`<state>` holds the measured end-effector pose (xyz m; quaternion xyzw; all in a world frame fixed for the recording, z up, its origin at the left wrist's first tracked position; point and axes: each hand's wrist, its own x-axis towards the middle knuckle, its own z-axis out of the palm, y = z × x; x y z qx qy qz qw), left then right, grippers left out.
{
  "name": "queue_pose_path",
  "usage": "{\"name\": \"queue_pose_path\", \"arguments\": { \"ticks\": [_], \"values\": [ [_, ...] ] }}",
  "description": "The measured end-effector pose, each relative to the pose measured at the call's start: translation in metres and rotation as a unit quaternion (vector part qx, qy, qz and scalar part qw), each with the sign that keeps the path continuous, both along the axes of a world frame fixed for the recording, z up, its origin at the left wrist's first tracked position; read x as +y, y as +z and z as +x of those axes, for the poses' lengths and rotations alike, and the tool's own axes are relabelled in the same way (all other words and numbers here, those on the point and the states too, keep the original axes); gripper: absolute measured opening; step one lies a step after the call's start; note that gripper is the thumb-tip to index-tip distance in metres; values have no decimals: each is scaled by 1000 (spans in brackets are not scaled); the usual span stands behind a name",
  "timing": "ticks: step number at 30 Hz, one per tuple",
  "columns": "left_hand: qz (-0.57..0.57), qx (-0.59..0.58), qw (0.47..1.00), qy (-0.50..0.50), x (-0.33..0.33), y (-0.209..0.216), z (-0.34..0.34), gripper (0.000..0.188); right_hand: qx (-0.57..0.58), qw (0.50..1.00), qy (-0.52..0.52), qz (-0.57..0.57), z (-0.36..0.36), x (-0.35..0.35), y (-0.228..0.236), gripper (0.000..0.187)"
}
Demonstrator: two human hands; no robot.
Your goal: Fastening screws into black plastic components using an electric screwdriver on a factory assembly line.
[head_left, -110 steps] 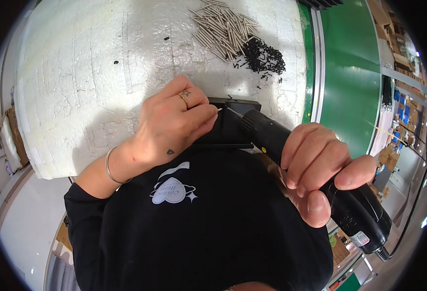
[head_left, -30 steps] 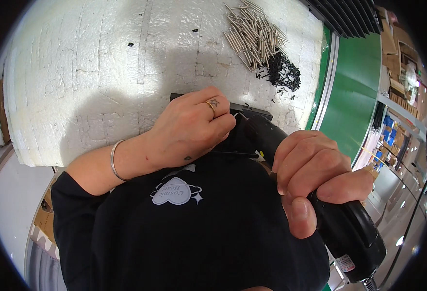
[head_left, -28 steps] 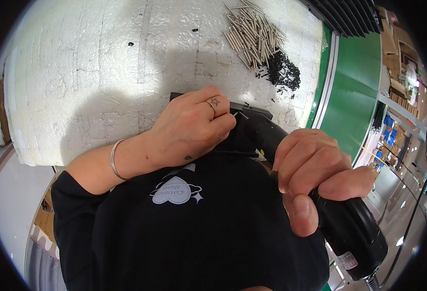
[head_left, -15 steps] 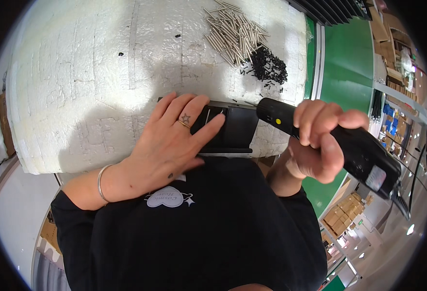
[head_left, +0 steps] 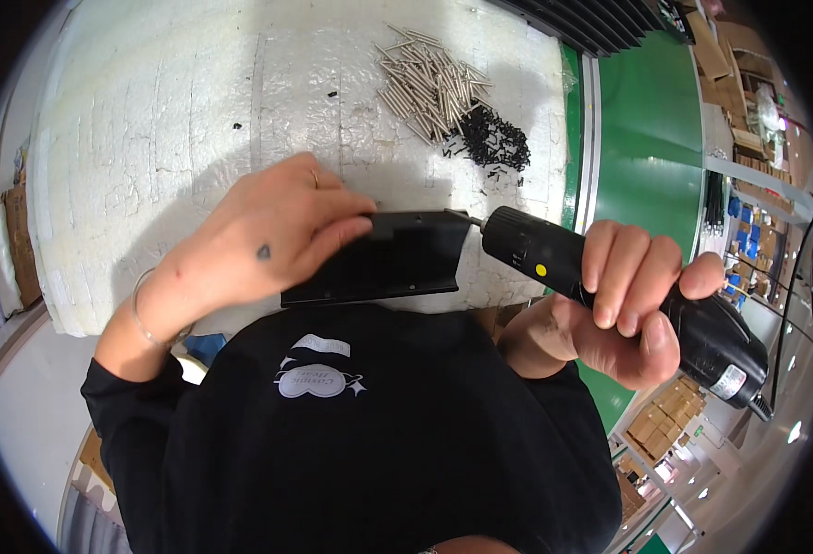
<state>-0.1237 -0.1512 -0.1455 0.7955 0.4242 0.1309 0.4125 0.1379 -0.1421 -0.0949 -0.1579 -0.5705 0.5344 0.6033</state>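
Screwdriver bit [head_left: 465, 218] crosses the far right corner of a black metal panel [head_left: 397, 258] at a workbench padded in wrinkled white sheeting [head_left: 148, 138]; whether the tip touches the metal cannot be told from this angle. A right hand [head_left: 633, 295] wraps its fingers around the black electric screwdriver [head_left: 531, 254], thumb bent beneath, the tool slanting up to the panel from the right. Opposite, a left hand [head_left: 282, 226] lies over the panel's left part, fingers bent and drawn together, thumb near the index finger; whether it pinches the edge or anything small is hidden.

The panel lies directly in front of the worker's black shirt [head_left: 397, 415], its lipped near edge close to the cloth. With the tool so slanted, the bit could skate off the corner and scratch the dark finish, or catch the left fingers should they shift along the edge. A light hold on one end could let the panel twist under torque. Beyond it, black screws [head_left: 494, 138] meet a heap of silver metal rods [head_left: 430, 88]; a careless sweep of the driver could scatter both.
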Motion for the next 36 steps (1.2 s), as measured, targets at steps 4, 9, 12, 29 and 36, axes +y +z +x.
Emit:
{"name": "queue_pose_path", "arguments": {
  "ticks": [4, 9, 12, 29, 36],
  "values": [
    [86, -22, 995, 41, 3, -21, 7, 19, 44, 999, 10, 4, -2, -1, 6, 30],
    [120, -239, 957, 111, 6, -17, 43, 25, 73, 997, 6, 7, -6, -3, 10, 28],
    [159, -257, 950, 73, 9, -27, 45, 29, 89, 996, -4, 14, -10, -2, 11, 28],
    [307, -176, 934, 44, 2, -21, 45, 18, 1, 995, 93, 35, -1, 2, 17, 35],
    [296, -207, 930, 74, 6, -29, 46, 23, 38, 991, 119, 48, -5, 8, 10, 31]
  ]
}}
